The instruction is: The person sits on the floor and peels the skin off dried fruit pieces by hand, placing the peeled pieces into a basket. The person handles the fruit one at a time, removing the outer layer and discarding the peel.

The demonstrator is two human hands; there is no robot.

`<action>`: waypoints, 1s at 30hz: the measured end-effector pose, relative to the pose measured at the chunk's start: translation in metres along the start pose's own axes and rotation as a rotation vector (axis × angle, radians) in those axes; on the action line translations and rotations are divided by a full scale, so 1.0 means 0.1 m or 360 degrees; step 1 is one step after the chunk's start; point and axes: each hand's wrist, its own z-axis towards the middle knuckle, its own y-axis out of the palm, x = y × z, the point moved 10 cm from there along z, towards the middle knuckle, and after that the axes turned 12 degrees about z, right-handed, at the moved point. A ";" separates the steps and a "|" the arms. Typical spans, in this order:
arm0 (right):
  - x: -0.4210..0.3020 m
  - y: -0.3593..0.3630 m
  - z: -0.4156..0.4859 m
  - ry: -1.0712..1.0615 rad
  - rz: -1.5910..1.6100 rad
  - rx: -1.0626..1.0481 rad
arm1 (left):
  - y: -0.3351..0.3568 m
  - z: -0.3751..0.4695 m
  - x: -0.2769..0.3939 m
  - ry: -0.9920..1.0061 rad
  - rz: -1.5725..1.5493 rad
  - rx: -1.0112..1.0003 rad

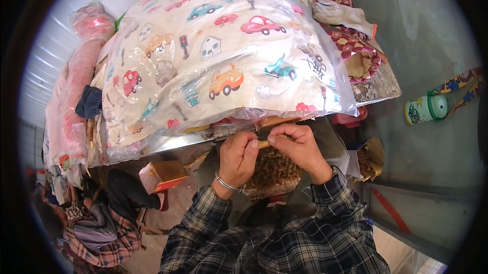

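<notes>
My left hand (239,157), with a silver bangle at its wrist, pinches one end of a thin yellowish-brown strip (264,144) between thumb and fingers. The strip's other end lies in the fingertips of my right hand (299,148). What the strip is made of cannot be told. Just below both hands stands a basket (272,190) filled with many small brown twisted pieces (275,167). Beyond the hands, a big bundle of car-printed fabric (228,64) in clear plastic lies on a table.
A work glove (345,16) and checked cloth (349,43) lie at the table's right. A green bottle (426,110) hangs by a strap on the right. An opened carton (164,174) stands lower left, near a seated person (103,228). Pink wrapped rolls (76,94) lean left.
</notes>
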 end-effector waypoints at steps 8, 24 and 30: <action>0.13 -0.04 -0.01 -0.0164 0.0040 0.0107 | 0.06 -0.06 -0.04 0.0013 0.0000 0.0145; -1.16 0.94 -1.28 -0.0962 -0.1046 -0.0454 | -0.64 -0.13 0.00 0.0236 0.0548 0.0599; -1.91 1.72 -2.46 -0.2355 -0.0340 -0.0383 | -0.47 0.30 0.13 0.0353 0.0670 0.0620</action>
